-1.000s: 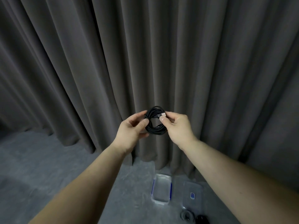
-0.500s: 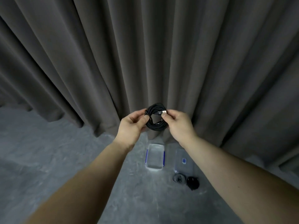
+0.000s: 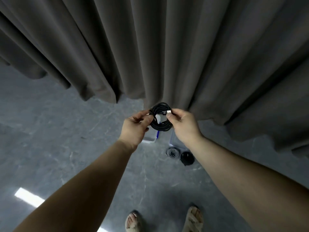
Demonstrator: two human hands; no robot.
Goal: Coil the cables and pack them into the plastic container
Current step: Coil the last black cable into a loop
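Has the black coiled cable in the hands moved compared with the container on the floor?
Yes. The black coiled cable now overlaps the clear plastic container, formerly well above it.

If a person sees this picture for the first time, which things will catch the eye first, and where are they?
First comes the black cable coil, held up in the middle of the view between the left hand and the right hand, whose fingers pinch its light plug. Below the hands, on the grey floor, lie a plastic container, a grey coil and a second black coil. A dark curtain fills the upper half.
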